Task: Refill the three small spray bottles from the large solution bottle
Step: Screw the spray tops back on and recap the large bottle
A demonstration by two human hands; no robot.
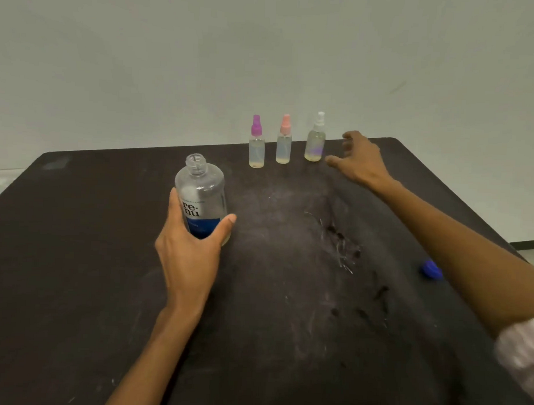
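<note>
The large clear solution bottle (201, 194) with a blue-and-white label stands uncapped on the dark table (76, 241). My left hand (191, 248) wraps around its lower part. Three small spray bottles stand in a row at the far edge: one with a purple cap (257, 143), one with a pink cap (284, 140), one with a clear cap (315, 139). Each holds a little pale liquid at the bottom. My right hand (359, 158) hovers just right of the clear-capped bottle, fingers spread, holding nothing.
A blue cap (431, 269) lies on the table at the right, partly behind my right forearm. The tabletop is scuffed and smeared in the middle (340, 244). A pale wall rises behind the table's far edge.
</note>
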